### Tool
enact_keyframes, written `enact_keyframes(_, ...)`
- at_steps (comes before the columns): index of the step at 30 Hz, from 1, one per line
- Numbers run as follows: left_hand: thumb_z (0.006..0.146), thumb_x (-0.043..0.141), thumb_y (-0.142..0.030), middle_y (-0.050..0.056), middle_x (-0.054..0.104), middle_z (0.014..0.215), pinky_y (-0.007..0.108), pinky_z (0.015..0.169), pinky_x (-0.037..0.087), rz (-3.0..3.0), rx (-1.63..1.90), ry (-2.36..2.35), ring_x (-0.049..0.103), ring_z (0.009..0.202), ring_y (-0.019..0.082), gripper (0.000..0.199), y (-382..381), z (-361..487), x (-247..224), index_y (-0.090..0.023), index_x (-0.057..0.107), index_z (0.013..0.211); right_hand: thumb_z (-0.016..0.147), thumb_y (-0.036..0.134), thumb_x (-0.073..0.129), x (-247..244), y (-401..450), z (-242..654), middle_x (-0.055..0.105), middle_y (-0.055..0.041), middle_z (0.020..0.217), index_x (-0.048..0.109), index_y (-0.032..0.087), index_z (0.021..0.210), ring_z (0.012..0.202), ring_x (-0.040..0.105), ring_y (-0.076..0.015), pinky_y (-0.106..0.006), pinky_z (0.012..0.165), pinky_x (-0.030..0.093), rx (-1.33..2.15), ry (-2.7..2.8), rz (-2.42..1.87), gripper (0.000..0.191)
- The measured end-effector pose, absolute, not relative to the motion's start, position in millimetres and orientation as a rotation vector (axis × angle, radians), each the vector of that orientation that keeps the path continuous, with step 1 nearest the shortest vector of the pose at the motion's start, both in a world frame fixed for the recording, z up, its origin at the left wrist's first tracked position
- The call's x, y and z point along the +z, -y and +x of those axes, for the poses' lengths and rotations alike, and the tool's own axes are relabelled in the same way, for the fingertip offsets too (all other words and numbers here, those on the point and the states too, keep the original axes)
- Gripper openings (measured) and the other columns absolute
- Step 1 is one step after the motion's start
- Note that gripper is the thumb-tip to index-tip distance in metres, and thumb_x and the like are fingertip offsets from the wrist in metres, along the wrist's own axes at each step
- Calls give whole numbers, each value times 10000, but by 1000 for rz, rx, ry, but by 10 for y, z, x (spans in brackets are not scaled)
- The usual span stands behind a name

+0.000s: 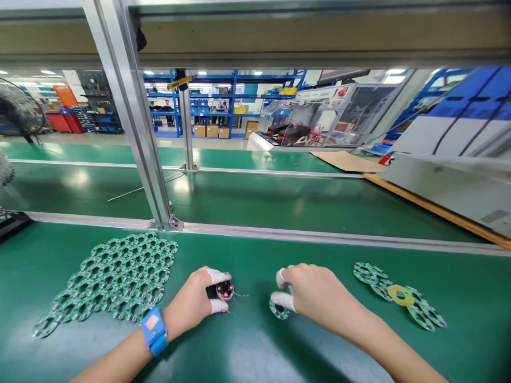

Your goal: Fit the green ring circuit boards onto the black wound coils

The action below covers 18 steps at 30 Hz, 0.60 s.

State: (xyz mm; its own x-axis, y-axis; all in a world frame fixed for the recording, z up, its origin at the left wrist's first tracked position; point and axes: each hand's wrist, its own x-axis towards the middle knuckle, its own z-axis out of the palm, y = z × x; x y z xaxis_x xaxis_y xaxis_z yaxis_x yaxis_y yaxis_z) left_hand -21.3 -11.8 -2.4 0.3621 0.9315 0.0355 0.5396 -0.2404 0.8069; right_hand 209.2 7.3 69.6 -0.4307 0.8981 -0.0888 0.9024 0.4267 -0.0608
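My left hand (195, 300), with white finger covers and a blue wrist strap (154, 331), grips a small round motor part with copper coils (225, 290) between thumb and fingers. Thin wires stick out from its right side. To the right, my right hand (309, 291) has its covered thumb and fingers curled at a green ring-shaped board (279, 311), whose lower edge shows beneath the thumb. Many similar ring boards (120, 274) lie in a flat cluster at the left. Several more boards (425, 308) lie at the right, with a yellow ring (401, 295) among them.
A metal post (133, 117) rises from the rail (279, 232) behind the green bench (247, 356). Past the rail are a thin rod (125, 194), a grey machine housing (451, 186) at the right and a fan (18, 109) at the far left.
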Motion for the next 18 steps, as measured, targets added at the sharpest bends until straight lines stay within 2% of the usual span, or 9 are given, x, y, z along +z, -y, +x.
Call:
enact_keyframes(3,645,657,-85,62,631,1073,316,914,430,1895,659,-1253,566,986,199,513,108,-255,8,-181,603,1145,662,309,710,703,-110,2101,676,-86,601,646,192,574,570,638,-281,-262,459,298,-146,-2391,1581,159)
enact_keyframes(6,631,519,5,63,610,1112,319,908,431,1849,696,-1310,562,966,180,576,80,-300,44,-168,560,1179,653,263,709,617,-111,2043,695,-100,694,660,177,654,629,649,-286,-265,485,318,-152,-2366,1497,100)
enact_keyframes(8,684,487,-33,61,629,1019,313,834,463,1773,788,-1399,571,876,169,451,63,-300,62,-147,574,1112,653,198,689,560,-130,2018,696,-83,735,664,176,728,654,646,-269,-261,500,326,-195,-2440,1503,83)
enact_keyframes(11,798,510,-221,55,625,929,321,776,470,1736,922,-1488,565,820,177,205,83,-242,95,-154,584,976,674,153,650,503,-177,2001,677,-39,745,657,195,859,647,626,-220,-251,517,350,-319,-2609,1603,191)
enact_keyframes(13,818,524,-303,57,612,958,339,821,452,1795,1002,-1496,549,882,191,191,131,-184,130,-171,573,948,694,163,633,482,-193,1982,660,-28,767,640,208,963,632,604,-188,-249,538,389,-421,-2739,1683,273)
enact_keyframes(16,838,509,-289,56,601,977,350,882,414,1915,1080,-1430,517,948,196,156,214,-108,203,-183,582,926,718,179,608,458,-161,1921,646,-39,851,606,214,1070,621,573,-154,-257,576,455,-595,-2968,1677,354)
enact_keyframes(18,859,476,-272,40,610,912,329,845,416,1954,1055,-1372,518,904,185,150,248,-74,250,-188,601,855,726,175,590,433,-111,1865,639,-55,916,595,211,1093,623,560,-144,-261,586,483,-672,-3127,1589,370)
